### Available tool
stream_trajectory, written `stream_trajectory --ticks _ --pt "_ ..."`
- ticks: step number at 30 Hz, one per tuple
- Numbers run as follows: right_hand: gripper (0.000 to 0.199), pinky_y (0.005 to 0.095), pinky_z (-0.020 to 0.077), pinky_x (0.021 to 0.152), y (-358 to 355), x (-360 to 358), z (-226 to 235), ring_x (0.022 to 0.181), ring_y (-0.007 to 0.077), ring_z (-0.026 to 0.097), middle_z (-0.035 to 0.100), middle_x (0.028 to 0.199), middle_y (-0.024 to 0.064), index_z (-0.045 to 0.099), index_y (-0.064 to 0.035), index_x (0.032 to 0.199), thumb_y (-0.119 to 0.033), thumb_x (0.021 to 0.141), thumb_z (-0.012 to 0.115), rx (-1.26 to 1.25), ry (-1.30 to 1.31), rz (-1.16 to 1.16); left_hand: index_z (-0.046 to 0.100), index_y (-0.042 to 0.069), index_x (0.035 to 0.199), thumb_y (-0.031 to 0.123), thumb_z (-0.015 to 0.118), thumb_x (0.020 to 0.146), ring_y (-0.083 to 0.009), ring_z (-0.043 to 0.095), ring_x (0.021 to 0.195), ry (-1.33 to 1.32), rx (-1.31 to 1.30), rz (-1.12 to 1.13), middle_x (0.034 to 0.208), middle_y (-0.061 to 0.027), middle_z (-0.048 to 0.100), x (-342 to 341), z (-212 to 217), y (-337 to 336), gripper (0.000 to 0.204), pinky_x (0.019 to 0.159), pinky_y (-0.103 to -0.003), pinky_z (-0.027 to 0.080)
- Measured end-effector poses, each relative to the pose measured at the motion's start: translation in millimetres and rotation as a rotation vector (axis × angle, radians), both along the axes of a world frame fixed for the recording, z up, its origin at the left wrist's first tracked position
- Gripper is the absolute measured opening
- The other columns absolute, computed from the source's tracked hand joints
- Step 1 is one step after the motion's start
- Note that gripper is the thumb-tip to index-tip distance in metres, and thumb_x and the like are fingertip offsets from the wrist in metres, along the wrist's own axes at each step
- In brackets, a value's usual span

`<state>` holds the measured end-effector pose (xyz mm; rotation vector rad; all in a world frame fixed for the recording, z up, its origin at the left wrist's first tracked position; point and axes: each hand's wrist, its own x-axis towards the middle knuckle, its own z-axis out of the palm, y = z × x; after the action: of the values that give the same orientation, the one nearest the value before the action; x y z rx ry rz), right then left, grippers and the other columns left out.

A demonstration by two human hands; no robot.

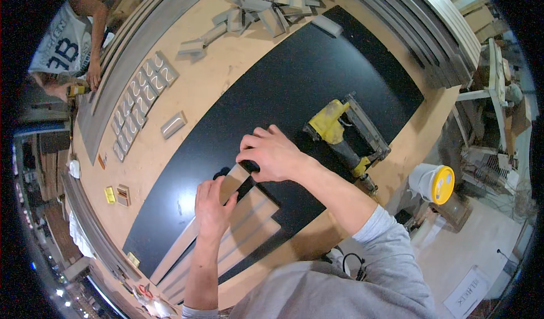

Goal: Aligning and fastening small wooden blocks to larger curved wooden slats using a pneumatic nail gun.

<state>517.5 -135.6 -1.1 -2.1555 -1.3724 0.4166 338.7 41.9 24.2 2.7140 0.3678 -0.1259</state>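
**Two hands seating a grey strip on a black panel**

The left hand point(212, 205) lies flat, fingers extended, on a long grey strip point(187, 242) that runs diagonally across the black panel point(294, 86); it presses down rather than grasping, which appears to keep the strip from sliding. The right hand point(272, 153) curls over the strip's upper end, fingertips bent onto the panel surface and the thumb side against the strip end, seemingly holding that end in line. Whether these fingers pinch anything small cannot be told. Beside the strip, nearer the person, further grey strips point(249, 228) lie parallel and touching, forming a row. A yellow nail gun point(345, 134) rests on the panel just beyond the right hand, within easy reach. The panel sits on a plywood workbench point(209, 86); short grey offcuts point(266, 4) are heaped at its far edge, and small moulded pieces point(141, 100) lie in rows to the left. A white bucket with a yellow lid point(433, 183) stands on the floor.
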Motion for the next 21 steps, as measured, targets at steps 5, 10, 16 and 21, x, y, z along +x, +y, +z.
stream_trajectory --ticks 5,10,16,21 --pt "0.040 0.0488 0.0437 0.100 -4.7 -1.8 -4.9 0.118 0.0272 0.056 0.063 0.117 0.0016 0.076 -0.0215 0.110 -0.028 0.071 0.083 0.033 0.048 -0.012 0.062 0.005 0.125 0.020 0.083 0.080 -0.0381 0.058 0.107 -0.020 -0.017 -0.002 0.112 -0.0179 0.061 1.5 -0.3 -3.9 0.052 0.094 -0.046 0.049" --pt "0.042 0.0491 0.0432 0.098 -16.3 -40.0 1.4 0.116 0.0289 0.055 0.062 0.117 0.0033 0.074 -0.0175 0.114 -0.030 0.074 0.080 0.054 0.086 -0.208 0.066 0.003 0.122 0.015 0.085 0.076 -0.0352 0.059 0.104 -0.031 0.006 0.022 0.107 -0.0138 0.060 0.9 -2.8 -3.6 0.051 0.092 -0.046 0.049" --pt "0.048 0.0489 0.0417 0.098 -15.1 -85.1 0.8 0.114 0.0302 0.055 0.060 0.121 0.0055 0.072 -0.0131 0.120 -0.033 0.077 0.078 0.080 0.105 -0.458 0.066 0.004 0.122 0.015 0.085 0.075 -0.0355 0.059 0.105 -0.058 0.013 0.005 0.108 -0.0141 0.060 0.8 -7.2 -3.1 0.053 0.092 -0.046 0.049" --pt "0.049 0.0483 0.0435 0.098 -19.6 -78.5 10.0 0.114 0.0305 0.057 0.062 0.123 0.0072 0.071 -0.0115 0.123 -0.027 0.077 0.076 0.045 0.113 -0.443 0.065 0.004 0.122 0.016 0.085 0.075 -0.0358 0.059 0.106 -0.087 -0.006 -0.007 0.108 -0.0138 0.060 4.8 -4.9 -4.2 0.052 0.094 -0.046 0.049"
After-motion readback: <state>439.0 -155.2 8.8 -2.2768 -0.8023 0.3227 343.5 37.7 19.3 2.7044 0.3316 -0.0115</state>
